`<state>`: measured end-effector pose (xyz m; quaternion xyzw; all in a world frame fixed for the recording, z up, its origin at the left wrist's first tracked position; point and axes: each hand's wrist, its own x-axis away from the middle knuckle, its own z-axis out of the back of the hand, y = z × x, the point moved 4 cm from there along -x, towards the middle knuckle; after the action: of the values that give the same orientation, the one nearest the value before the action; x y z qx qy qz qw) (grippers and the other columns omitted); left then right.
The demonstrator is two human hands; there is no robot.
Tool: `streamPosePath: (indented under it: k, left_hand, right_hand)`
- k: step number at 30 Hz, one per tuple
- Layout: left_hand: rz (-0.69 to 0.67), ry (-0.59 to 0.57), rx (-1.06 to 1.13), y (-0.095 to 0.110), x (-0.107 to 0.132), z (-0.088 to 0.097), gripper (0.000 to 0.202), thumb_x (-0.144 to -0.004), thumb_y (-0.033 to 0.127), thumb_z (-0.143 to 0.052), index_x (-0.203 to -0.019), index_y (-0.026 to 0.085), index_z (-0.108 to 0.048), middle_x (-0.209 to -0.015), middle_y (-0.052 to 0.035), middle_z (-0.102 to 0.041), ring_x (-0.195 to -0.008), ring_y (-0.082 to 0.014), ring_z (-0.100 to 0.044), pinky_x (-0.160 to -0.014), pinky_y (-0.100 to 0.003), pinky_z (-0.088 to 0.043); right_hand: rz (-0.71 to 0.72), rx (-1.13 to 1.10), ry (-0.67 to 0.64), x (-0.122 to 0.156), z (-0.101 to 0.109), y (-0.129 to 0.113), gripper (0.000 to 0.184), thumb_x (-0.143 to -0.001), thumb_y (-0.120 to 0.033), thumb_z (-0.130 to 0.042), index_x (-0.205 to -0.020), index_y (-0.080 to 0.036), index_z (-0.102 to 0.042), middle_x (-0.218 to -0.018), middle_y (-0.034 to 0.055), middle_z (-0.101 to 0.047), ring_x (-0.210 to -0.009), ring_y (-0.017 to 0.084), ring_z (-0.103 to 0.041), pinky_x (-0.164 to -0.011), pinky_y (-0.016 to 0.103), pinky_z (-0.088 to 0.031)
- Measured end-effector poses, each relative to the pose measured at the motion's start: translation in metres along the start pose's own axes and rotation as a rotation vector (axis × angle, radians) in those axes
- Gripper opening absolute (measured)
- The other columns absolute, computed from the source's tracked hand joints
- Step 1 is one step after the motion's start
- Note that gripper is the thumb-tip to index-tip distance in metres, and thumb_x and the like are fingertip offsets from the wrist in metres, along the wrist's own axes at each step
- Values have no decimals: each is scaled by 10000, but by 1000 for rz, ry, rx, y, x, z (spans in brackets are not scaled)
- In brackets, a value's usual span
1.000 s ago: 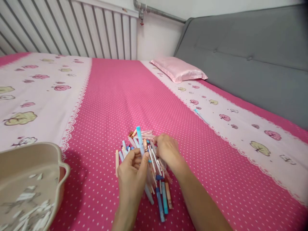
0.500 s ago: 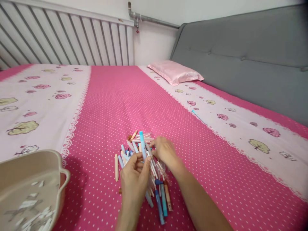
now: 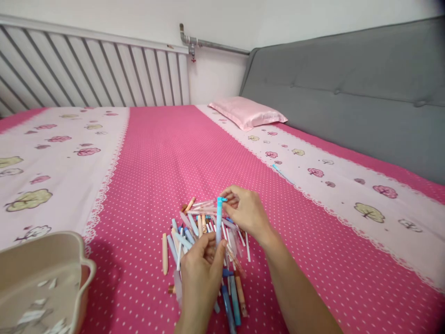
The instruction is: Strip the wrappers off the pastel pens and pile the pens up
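Note:
My left hand (image 3: 203,266) is closed around a light blue pen barrel (image 3: 219,220), held upright with its bright blue end on top. Thumb and fingers of my right hand (image 3: 248,211) pinch a small bright blue pen part (image 3: 224,200), which lies sideways at the barrel's top end. Whether it is seated in the barrel I cannot tell. Under and around both hands spreads a pile of loose pen parts (image 3: 193,225): blue, beige and purple-grey barrels, thin white refills and clear pieces. My left hand hides part of the pile.
A beige plastic basin (image 3: 85,273) with white scraps inside stands at the lower left on the pink dotted bedspread (image 3: 156,153). One thin blue-tipped pen piece (image 3: 282,173) lies apart on the right. Behind are a pink pillow (image 3: 246,112), a grey headboard (image 3: 347,74) and a radiator (image 3: 93,69).
My right hand has come up from the pile to the top of the barrel with a small blue part in its fingers. The left hand keeps its hold. The view has tilted slightly upward.

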<state>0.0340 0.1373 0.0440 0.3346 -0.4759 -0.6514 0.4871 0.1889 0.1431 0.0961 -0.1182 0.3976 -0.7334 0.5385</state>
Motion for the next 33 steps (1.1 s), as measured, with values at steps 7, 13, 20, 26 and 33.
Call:
streamPosePath:
  k: [7, 13, 20, 26, 33]
  left_hand:
    - [-58, -51, -39, 3, -1, -1, 303, -716, 430, -584, -851, 169, -657, -683, -33, -647, -594, -159, -582, -566, -243, -444]
    - [-70, -49, -20, -1, -1, -1, 284, -714, 419, -594, -844, 175, -661, -681, -30, -652, -611, -162, -593, -575, -241, -452]
    - [-44, 33, 96, 3, 2, 3, 346, -686, 434, -623, -884, 151, -642, -541, 15, -565, -472, -110, -503, -450, -197, -399]
    - [-51, 25, 278, 12, 2, 5, 353, -731, 402, -600, -992, 165, -624, -932, -74, -667, -782, -175, -621, -653, -244, -489]
    - [-63, -23, 354, 12, 1, 3, 344, -752, 361, -595, -1047, 183, -618, -1048, -75, -655, -877, -182, -622, -754, -262, -491]
  right_hand:
    - [138, -172, 77, 5, 13, -16, 164, -727, -116, -527, -853, -197, -594, -767, 3, -673, -719, 114, -642, -686, 243, -509]
    - [119, -232, 29, 4, 13, -14, 168, -723, -122, -530, -862, -191, -595, -775, 11, -674, -724, 115, -647, -686, 242, -514]
    - [53, -268, -25, 3, 5, -8, 105, -674, -182, -576, -778, -169, -562, -701, 14, -649, -612, 113, -625, -567, 212, -492]
    - [111, 147, -99, 11, 0, -21, 129, -667, -134, -576, -782, -192, -573, -692, 3, -650, -645, 131, -610, -605, 227, -440]
    - [191, 287, -207, 20, -4, -36, 208, -681, -110, -572, -864, -207, -590, -793, 15, -666, -704, 141, -605, -628, 225, -406]
